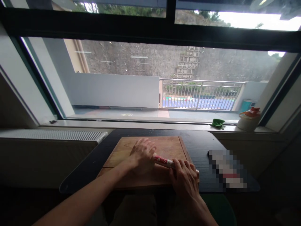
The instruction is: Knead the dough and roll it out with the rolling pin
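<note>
A slim stick-shaped thing with red-and-white printing lies slantwise over the wooden board; what kind it is I cannot make out. My right hand is closed over its right part, and a pale end shows past the fingers at the board's right edge. At its left end is my left hand, held low above the board with bent fingers smeared by motion. Whether those fingers grip the stick or only touch it is unclear. The stick's left tip is hidden by that hand.
The board rests on a dark table under a window. To the right lies a pixelated flat item. A green leafy thing and a white container stand on the sill. A radiator is at left.
</note>
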The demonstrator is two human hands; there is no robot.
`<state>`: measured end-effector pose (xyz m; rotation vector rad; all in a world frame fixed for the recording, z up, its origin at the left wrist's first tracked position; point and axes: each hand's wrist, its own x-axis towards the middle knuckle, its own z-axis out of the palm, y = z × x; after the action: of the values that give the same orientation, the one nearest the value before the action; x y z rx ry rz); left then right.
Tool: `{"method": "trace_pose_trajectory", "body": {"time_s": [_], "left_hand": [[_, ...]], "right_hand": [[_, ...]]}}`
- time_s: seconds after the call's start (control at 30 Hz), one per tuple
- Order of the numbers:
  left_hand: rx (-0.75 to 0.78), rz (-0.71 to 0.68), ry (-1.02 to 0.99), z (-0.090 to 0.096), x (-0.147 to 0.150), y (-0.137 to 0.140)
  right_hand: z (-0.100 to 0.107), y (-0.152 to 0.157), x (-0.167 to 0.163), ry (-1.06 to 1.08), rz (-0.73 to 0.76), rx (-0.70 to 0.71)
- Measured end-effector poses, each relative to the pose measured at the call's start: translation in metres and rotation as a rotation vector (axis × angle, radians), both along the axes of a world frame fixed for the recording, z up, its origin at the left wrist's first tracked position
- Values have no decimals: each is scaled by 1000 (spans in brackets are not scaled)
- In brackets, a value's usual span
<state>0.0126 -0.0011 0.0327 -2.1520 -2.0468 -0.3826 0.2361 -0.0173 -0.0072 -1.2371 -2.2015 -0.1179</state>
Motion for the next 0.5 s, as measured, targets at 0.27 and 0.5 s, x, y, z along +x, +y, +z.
{"method": "trace_pose_trajectory", "body": {"time_s": [0.27,0.5], "left_hand": [[-87,3,2,6,0,25],[-152,97,-48,-2,-4,100]], "right_hand": [[5,11,4,-33,40,-49],[5,30,7,-62,12,-42]]}}
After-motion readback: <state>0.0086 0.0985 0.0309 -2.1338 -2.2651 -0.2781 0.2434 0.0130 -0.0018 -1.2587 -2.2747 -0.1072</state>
